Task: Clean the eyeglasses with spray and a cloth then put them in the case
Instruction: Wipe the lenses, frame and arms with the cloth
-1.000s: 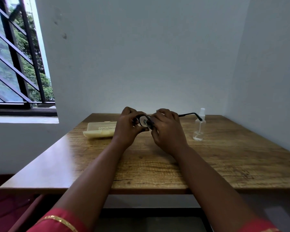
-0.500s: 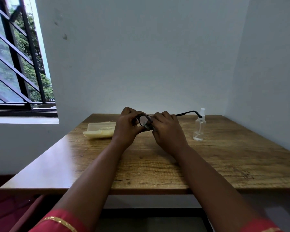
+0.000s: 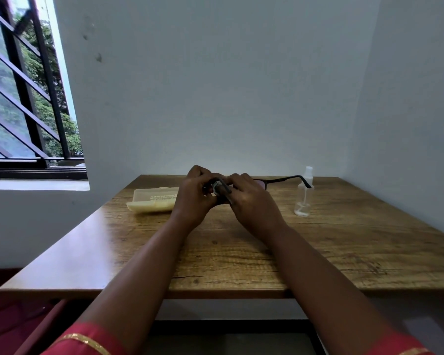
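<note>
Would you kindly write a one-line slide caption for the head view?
Both hands, left and right, hold black eyeglasses above a wooden table, between a pale case and a spray bottle.

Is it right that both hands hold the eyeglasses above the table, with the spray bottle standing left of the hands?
Not quite. In the head view the spray bottle stands right of the hands, not left. Both the left hand and right hand do hold the eyeglasses above the table.

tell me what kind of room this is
Probably a plain room in a home, set up as a small work corner. A wooden table is pushed into a corner of bare pale walls, and a barred window at the left looks out on trees.
</note>
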